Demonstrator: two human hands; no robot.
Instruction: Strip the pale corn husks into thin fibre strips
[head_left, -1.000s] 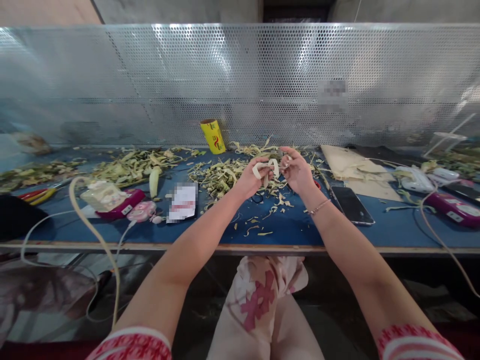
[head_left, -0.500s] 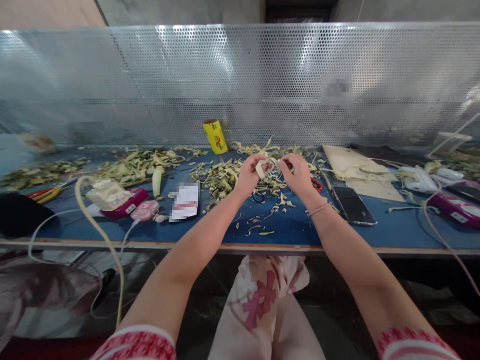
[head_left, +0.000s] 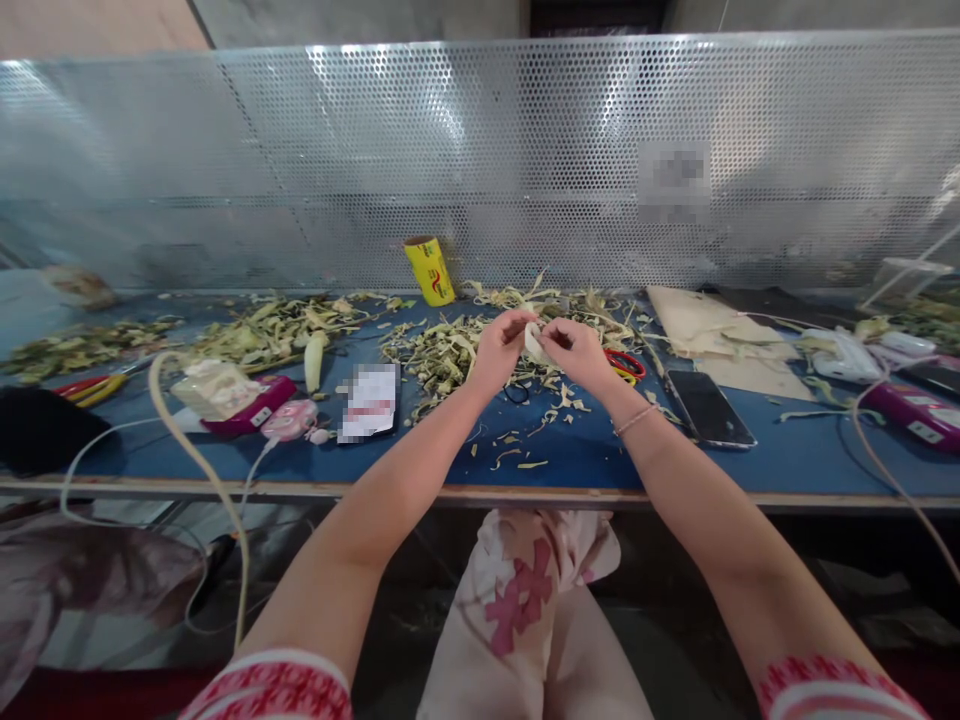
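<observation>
Gripping one pale, curled husk strip (head_left: 536, 341) at frame centre, left hand (head_left: 501, 352) and right hand (head_left: 581, 352) pinch it together.
Below them lies the blue worktable (head_left: 585, 455), strewn with yellow-green husk scraps (head_left: 442, 355).

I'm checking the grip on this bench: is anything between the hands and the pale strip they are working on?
Nothing visible. The left hand and right hand meet above the blue table and both pinch the pale strip directly; the scrap pile lies below and behind.
</observation>
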